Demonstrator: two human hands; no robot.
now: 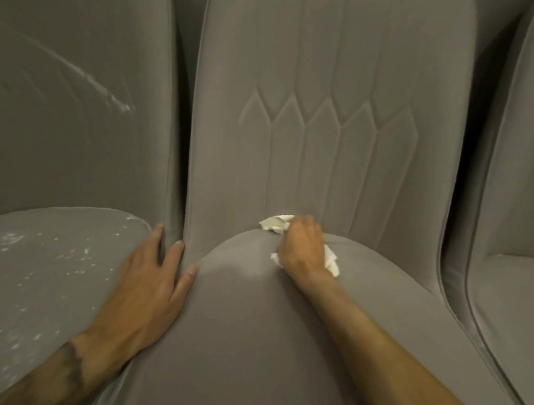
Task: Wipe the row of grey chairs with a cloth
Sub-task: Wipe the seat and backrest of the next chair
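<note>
A grey upholstered chair [250,327] fills the middle of the view, its stitched backrest [330,96] rising behind the seat. My right hand [303,246] grips a crumpled white cloth [275,223] and presses it into the crease where seat meets backrest. The cloth also sticks out below the hand on the right. My left hand [149,285] lies flat with straight fingers on the seat's left edge, its fingertips reaching into the gap toward the left chair.
The left grey chair [49,266] has white specks scattered over its seat and a white streak [109,93] on its backrest. A third grey chair [513,282] stands at the right, separated by a dark gap.
</note>
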